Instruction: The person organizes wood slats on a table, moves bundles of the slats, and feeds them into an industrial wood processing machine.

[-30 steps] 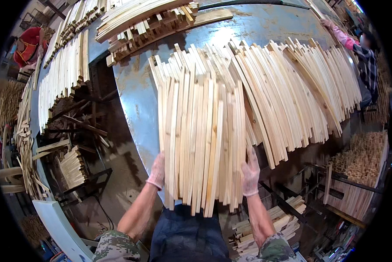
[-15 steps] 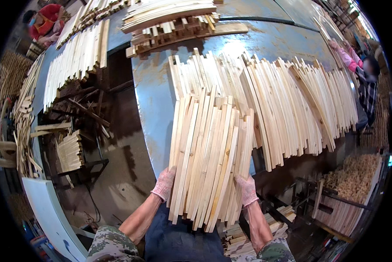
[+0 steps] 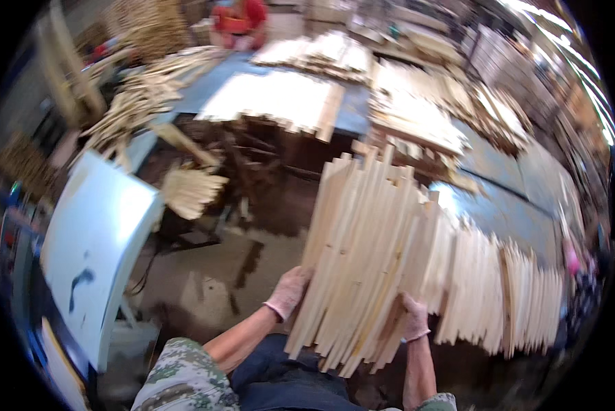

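Observation:
Between my two gloved hands is a wide bundle of pale wooden strips (image 3: 362, 260), held in front of my body. My left hand (image 3: 291, 290) grips its left edge near the lower end. On the opposite edge, my right hand (image 3: 414, 316) presses inward with fingers partly hidden by the wood. The strips lie side by side with uneven ends, tilted slightly to the right at the top. Right of the bundle, a long row of similar wooden strips (image 3: 475, 288) lies on the blue-grey table (image 3: 519, 212). Motion blurs the picture.
A light blue panel (image 3: 92, 240) stands at the left. More strips (image 3: 270, 99) cover the far table, beside a stack of wood (image 3: 417, 113). A person in red (image 3: 242, 24) is at the far side; a pink sleeve (image 3: 571, 257) shows at the right. Loose offcuts (image 3: 139, 96) lie far left.
My view has swung left, bringing the blue panel and far table further in. The bundle, still between both hands, has come away from the table's near edge toward the left.

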